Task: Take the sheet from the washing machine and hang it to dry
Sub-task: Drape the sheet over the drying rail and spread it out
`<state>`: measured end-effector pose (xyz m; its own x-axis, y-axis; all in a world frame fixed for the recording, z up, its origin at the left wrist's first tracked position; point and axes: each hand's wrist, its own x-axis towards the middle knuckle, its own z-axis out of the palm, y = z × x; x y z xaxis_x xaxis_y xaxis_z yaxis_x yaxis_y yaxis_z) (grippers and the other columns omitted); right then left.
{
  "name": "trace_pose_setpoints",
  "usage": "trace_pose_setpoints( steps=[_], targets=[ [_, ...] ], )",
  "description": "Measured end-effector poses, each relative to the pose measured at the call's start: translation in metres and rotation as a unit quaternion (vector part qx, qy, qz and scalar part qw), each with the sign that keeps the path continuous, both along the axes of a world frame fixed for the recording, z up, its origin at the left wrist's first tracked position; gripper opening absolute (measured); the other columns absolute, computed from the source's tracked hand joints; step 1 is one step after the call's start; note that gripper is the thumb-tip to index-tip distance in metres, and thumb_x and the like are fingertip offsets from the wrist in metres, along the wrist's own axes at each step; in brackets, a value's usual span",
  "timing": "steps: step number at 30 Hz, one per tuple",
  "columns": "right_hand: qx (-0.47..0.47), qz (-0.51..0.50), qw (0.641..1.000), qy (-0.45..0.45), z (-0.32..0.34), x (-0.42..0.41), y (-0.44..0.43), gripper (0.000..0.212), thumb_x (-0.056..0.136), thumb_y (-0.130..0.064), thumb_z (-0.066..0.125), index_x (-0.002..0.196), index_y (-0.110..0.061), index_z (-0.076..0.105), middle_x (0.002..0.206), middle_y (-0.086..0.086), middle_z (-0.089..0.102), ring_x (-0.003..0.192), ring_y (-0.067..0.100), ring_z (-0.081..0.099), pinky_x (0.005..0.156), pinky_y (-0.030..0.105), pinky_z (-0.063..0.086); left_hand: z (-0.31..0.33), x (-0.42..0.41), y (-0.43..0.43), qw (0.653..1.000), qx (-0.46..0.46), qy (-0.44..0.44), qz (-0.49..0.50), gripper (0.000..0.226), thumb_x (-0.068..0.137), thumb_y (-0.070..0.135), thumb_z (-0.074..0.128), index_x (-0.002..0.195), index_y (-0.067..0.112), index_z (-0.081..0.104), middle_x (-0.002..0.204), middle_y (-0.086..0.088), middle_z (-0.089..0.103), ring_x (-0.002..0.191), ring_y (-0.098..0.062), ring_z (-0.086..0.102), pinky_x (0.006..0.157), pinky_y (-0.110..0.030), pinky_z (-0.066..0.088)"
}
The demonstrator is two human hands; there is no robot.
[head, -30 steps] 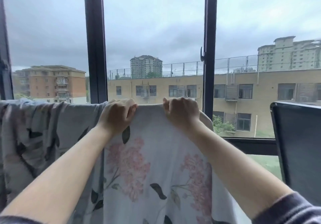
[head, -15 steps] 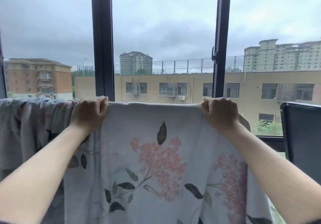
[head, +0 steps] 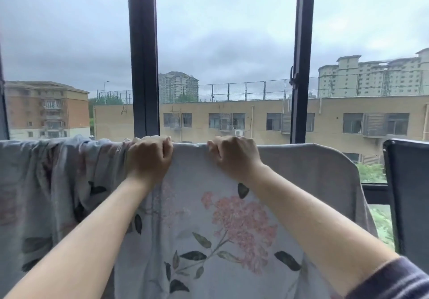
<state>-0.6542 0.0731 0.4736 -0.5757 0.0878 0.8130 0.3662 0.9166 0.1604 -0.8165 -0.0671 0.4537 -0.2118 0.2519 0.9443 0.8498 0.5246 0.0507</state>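
Here the sheet (head: 232, 240) hangs before the window (head: 144, 55), its top fold running left to right. Left hand (head: 149, 159) and right hand (head: 235, 159) grip that fold close together, fingers (head: 166, 147) curled; bunched cloth lies just left of the left hand.

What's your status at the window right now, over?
Left hand and right hand both grip the sheet at its top edge. Sheet draped before the window, smooth at right, bunched at left. Dark panel beside its right end, apart.
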Motion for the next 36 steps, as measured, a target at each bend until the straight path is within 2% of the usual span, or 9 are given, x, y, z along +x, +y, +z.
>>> trace_pose_setpoints(
  steps=[3, 5, 9, 11, 16, 24, 29, 33, 36],
  targets=[
    [0.028, -0.030, 0.999, 0.000, 0.002, -0.021, -0.010, 0.047, 0.100, -0.043, 0.024, 0.073, -0.020, 0.055, 0.063, 0.000, 0.055, 0.058, 0.021, 0.049, 0.059, 0.028, 0.038, -0.001, -0.012, -0.009, 1.000, -0.006, 0.014, -0.016, 0.033, 0.091, 0.034, 0.027, 0.063, 0.023, 0.039, 0.061, -0.004, 0.059, 0.060, -0.028, 0.055, 0.069, -0.036, 0.040],
    [0.042, -0.041, 0.998, 0.013, -0.002, -0.022, -0.007, 0.051, 0.100, -0.043, 0.024, 0.074, -0.019, 0.059, 0.060, 0.000, 0.054, 0.058, 0.023, 0.055, 0.055, 0.027, 0.034, -0.001, -0.022, -0.020, 0.999, -0.007, 0.026, -0.019, 0.031, 0.091, 0.033, 0.028, 0.063, 0.023, 0.038, 0.059, -0.005, 0.058, 0.058, -0.028, 0.055, 0.069, -0.036, 0.041],
    [0.055, -0.066, 0.995, 0.041, -0.004, -0.023, -0.002, 0.055, 0.098, -0.044, 0.023, 0.071, -0.018, 0.063, 0.061, 0.004, 0.061, 0.057, 0.026, 0.061, 0.051, 0.026, 0.032, 0.001, -0.052, -0.044, 1.000, 0.001, -0.003, 0.006, 0.045, 0.091, 0.036, 0.025, 0.062, 0.013, 0.051, 0.064, -0.013, 0.064, 0.060, -0.033, 0.059, 0.070, -0.039, 0.045],
    [0.060, -0.074, 0.995, 0.036, -0.005, -0.026, -0.004, 0.054, 0.099, -0.044, 0.024, 0.074, -0.018, 0.064, 0.063, 0.004, 0.062, 0.060, 0.026, 0.061, 0.052, 0.027, 0.030, 0.000, -0.059, -0.049, 1.000, 0.002, 0.003, 0.007, 0.045, 0.090, 0.036, 0.026, 0.062, 0.013, 0.051, 0.065, -0.015, 0.064, 0.060, -0.033, 0.059, 0.069, -0.038, 0.045],
    [0.055, -0.085, 0.994, 0.032, -0.007, -0.035, -0.005, 0.052, 0.100, -0.043, 0.023, 0.079, -0.019, 0.065, 0.065, 0.002, 0.062, 0.057, 0.023, 0.046, 0.053, 0.028, 0.028, -0.002, -0.067, -0.054, 0.999, 0.002, 0.030, -0.015, 0.037, 0.092, 0.033, 0.029, 0.060, 0.018, 0.043, 0.060, -0.011, 0.060, 0.054, -0.028, 0.055, 0.060, -0.032, 0.040],
    [0.061, -0.093, 0.992, 0.055, -0.006, -0.047, -0.006, 0.054, 0.096, -0.039, 0.024, 0.067, -0.017, 0.064, 0.058, 0.003, 0.061, 0.052, 0.022, 0.045, 0.053, 0.027, 0.028, -0.004, -0.106, -0.081, 0.997, -0.001, 0.077, 0.010, 0.041, 0.092, 0.028, 0.033, 0.060, 0.011, 0.053, 0.056, -0.009, 0.058, 0.049, -0.027, 0.055, 0.062, -0.034, 0.044],
    [0.052, -0.119, 0.987, 0.095, -0.009, -0.062, -0.008, 0.060, 0.090, -0.040, 0.021, 0.054, -0.015, 0.061, 0.045, 0.006, 0.055, 0.042, 0.026, 0.053, 0.049, 0.025, 0.034, 0.000, -0.134, -0.104, 0.996, -0.017, 0.085, 0.004, 0.039, 0.090, 0.028, 0.032, 0.062, 0.012, 0.054, 0.055, -0.008, 0.057, 0.050, -0.026, 0.054, 0.063, -0.035, 0.044],
    [0.056, -0.127, 0.984, 0.116, -0.010, -0.060, -0.014, 0.054, 0.089, -0.039, 0.024, 0.049, -0.017, 0.053, 0.042, 0.005, 0.050, 0.038, 0.023, 0.044, 0.049, 0.024, 0.029, 0.000, -0.153, -0.128, 0.993, -0.025, 0.114, 0.004, 0.038, 0.090, 0.026, 0.032, 0.064, 0.011, 0.055, 0.056, -0.008, 0.058, 0.051, -0.025, 0.054, 0.066, -0.036, 0.044],
    [0.035, -0.154, 0.982, 0.105, -0.009, -0.058, -0.018, 0.052, 0.088, -0.042, 0.019, 0.049, -0.019, 0.046, 0.043, 0.003, 0.042, 0.042, 0.020, 0.036, 0.051, 0.026, 0.029, 0.002, -0.164, -0.138, 0.993, -0.016, 0.119, -0.011, 0.037, 0.090, 0.026, 0.035, 0.063, 0.011, 0.055, 0.056, -0.009, 0.057, 0.047, -0.022, 0.049, 0.056, -0.030, 0.037]
  ],
)
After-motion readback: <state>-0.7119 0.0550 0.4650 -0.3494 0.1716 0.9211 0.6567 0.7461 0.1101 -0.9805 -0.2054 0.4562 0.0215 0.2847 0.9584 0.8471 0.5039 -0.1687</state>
